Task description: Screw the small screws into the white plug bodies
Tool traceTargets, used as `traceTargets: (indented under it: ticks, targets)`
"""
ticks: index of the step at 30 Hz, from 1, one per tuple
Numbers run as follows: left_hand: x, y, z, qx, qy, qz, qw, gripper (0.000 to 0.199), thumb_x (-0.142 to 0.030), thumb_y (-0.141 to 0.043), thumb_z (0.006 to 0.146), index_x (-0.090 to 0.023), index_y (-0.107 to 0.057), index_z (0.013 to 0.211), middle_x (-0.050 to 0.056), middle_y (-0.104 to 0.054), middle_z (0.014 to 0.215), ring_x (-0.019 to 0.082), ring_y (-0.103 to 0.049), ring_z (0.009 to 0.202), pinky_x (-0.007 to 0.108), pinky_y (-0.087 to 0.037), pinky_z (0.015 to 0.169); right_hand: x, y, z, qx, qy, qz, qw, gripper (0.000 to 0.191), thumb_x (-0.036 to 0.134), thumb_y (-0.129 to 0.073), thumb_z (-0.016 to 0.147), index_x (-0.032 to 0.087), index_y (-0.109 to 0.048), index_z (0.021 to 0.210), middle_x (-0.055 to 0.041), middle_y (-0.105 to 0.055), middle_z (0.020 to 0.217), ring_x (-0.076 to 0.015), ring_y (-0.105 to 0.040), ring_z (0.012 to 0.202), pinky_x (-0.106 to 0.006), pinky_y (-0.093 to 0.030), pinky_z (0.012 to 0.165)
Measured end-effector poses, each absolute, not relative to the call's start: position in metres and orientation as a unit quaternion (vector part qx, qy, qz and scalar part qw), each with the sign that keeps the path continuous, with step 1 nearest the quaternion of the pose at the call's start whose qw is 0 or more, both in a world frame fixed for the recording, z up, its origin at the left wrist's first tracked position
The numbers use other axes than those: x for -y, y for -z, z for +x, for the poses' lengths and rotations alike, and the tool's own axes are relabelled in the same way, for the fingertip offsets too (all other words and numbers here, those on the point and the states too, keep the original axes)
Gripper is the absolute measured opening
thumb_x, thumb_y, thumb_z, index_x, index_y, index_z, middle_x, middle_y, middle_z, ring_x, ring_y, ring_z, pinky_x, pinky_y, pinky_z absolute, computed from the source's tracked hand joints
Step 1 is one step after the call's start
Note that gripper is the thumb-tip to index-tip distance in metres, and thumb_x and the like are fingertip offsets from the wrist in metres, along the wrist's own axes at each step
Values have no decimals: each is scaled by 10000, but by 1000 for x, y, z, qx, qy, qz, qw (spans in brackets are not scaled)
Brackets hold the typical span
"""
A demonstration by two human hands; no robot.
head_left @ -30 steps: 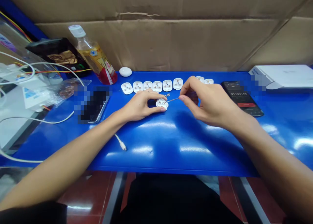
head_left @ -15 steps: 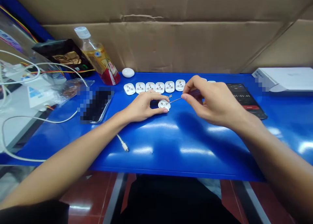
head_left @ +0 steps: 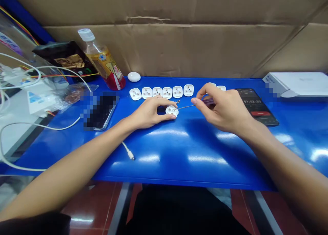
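Between the thumb and fingers of my left hand (head_left: 152, 112) is a small round white plastic part (head_left: 172, 111) with metal pieces in it, resting on the blue table. My right hand (head_left: 221, 108) grips a thin screwdriver (head_left: 187, 106) by its dark purple handle, mostly hidden in the fingers. The screwdriver's tip reaches the right side of the round part; exact contact is too small to make out. A little pile of screws (head_left: 177, 101) lies just behind the part. Farther back stands a row of several white square parts (head_left: 167, 92) with metal contacts, some partly hidden behind my right hand.
On the left are a phone (head_left: 101, 112), a tilted drink bottle (head_left: 106, 64), white cables and a cable plug (head_left: 130, 155). A white oval case (head_left: 133, 77) sits at the back. To the right lie a phone showing a timer (head_left: 256, 106) and a white box (head_left: 299, 83).
My right hand has shifted slightly right and the screwdriver lies flatter, with more of its handle showing. My left hand keeps its hold on the round part.
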State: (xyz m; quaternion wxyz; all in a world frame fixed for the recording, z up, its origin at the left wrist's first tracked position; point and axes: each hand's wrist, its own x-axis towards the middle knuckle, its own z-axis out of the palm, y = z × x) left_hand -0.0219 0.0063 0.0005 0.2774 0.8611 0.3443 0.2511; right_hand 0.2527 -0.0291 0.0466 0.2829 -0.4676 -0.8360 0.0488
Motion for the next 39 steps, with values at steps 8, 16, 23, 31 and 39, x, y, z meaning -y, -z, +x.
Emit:
traceTargets:
  ticks: [8,16,23,31,39]
  targets:
    - [-7,0,-22,-342,-254,861,277,397,-478,-824,938,-238,-810,1254,49,-828,1209,269,-746,1098,396,-517,1022,28,-47,251,851,-55,-447,271,83,308,-617,1022,230,-624,993,-26,-741,776,-218,-691,634,-325,-455,598]
    - [-6,-2,-21,-337,-249,864,280,391,-468,-811,950,-229,-802,1259,55,-827,1205,263,-744,1092,381,-525,1006,31,-47,250,854,-81,-435,275,100,281,-631,1015,261,-573,1095,-99,-789,1028,-275,-767,826,-387,-538,666]
    - [-7,0,-21,-346,-241,865,272,405,-493,-802,955,-235,-795,1267,48,-821,1231,271,-731,1121,397,-505,1025,31,-43,251,838,-69,-458,288,103,326,-640,1014,270,-584,1079,-86,-794,965,-283,-762,774,-384,-515,612]
    - [-6,0,-22,-345,-250,864,269,405,-484,-811,949,-236,-797,1270,53,-818,1246,271,-734,1131,387,-518,1012,32,-39,253,840,-69,-440,309,141,296,-627,981,263,-584,1110,-55,-800,942,-261,-773,754,-356,-516,603]
    - [-5,0,-21,-350,-250,861,270,425,-497,-805,952,-238,-793,1289,56,-814,1283,284,-733,1162,411,-520,1038,33,-37,252,834,-79,-439,324,189,296,-636,973,265,-572,1148,-56,-794,992,-252,-784,779,-349,-528,596]
